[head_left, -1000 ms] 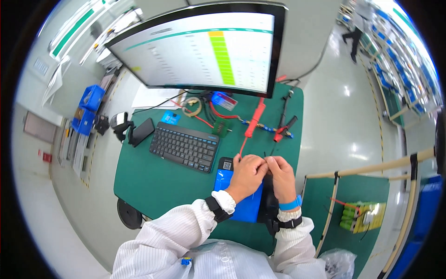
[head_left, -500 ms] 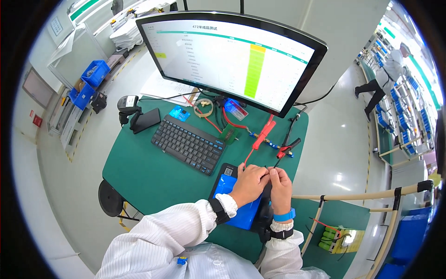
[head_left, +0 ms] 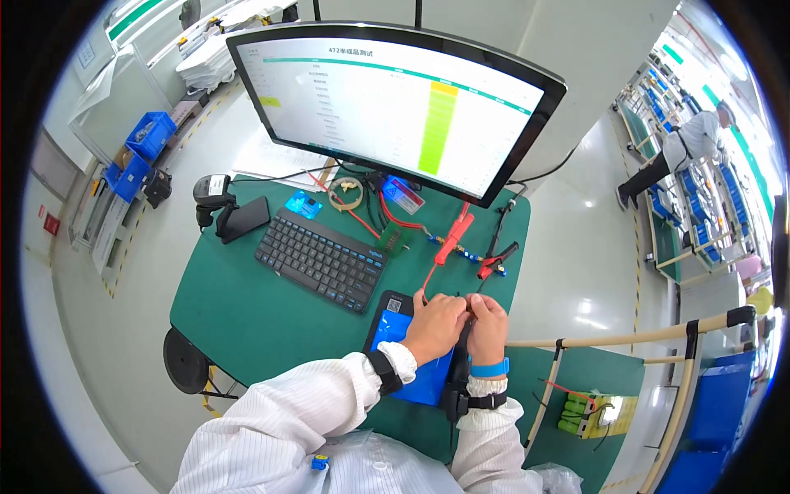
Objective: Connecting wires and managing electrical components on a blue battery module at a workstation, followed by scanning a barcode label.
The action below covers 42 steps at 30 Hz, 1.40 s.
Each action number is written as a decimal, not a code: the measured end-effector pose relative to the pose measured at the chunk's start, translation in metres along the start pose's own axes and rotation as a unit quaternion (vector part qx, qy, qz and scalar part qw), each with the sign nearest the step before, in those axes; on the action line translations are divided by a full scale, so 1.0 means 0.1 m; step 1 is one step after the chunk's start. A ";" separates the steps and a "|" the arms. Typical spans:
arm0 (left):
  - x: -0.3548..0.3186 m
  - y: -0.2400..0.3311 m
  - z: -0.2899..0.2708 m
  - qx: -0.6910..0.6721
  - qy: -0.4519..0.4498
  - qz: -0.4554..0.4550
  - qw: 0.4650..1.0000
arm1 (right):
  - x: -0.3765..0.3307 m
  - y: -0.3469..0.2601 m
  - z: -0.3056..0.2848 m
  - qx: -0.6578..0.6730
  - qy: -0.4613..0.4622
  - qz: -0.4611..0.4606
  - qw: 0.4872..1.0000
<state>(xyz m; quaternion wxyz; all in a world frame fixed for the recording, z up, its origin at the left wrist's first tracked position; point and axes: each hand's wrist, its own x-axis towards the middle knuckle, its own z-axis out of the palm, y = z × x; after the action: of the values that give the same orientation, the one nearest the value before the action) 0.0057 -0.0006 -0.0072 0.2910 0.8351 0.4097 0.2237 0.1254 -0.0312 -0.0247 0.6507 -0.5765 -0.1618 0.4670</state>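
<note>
A green table (head_left: 234, 300) fills the middle of the scene, with a wide monitor (head_left: 387, 99) across its far side. A black keyboard (head_left: 321, 259) lies left of the hands, and at the near edge, beneath them, a flat blue pack (head_left: 429, 380) with a black far end rests on the table. To the right, on a lower green shelf (head_left: 547, 370), sits a pack of green cells (head_left: 594, 414). The left hand (head_left: 438, 323) is curled over the blue pack, closed on a thin red wire (head_left: 429, 278) that runs in from the far side. Just beside it on the right, the right hand (head_left: 487, 325) has thumb and fingers pinched together on a thin black wire (head_left: 482, 285); the fingertips cover the exact contact. A barcode scanner (head_left: 213, 191) stands far left, near a dark phone (head_left: 246, 220). The red wire leads to a red clip (head_left: 454, 239) beyond the hands, and the black wire to a smaller red-and-black clip (head_left: 498, 261) to its right. A small green circuit board (head_left: 393, 240) lies by the keyboard's right end.
</note>
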 end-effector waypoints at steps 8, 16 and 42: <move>0.03 -0.01 0.01 -0.019 0.016 0.002 1.000 | 0.10 -0.01 0.01 -0.023 0.003 -0.007 1.000; -0.02 -0.13 -0.21 -0.065 0.042 -0.004 0.997 | -0.17 -0.22 0.08 -0.096 -0.109 0.021 0.989; -0.12 -0.16 -1.01 0.072 -0.187 0.058 0.978 | -0.30 -0.08 0.13 -0.413 -0.219 -0.410 0.783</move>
<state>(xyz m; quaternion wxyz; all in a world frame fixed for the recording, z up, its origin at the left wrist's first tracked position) -0.0720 0.0277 0.0544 0.2880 0.9033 0.3141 0.0496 0.1035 -0.0463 -0.0039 0.4274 -0.5518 -0.6983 0.1587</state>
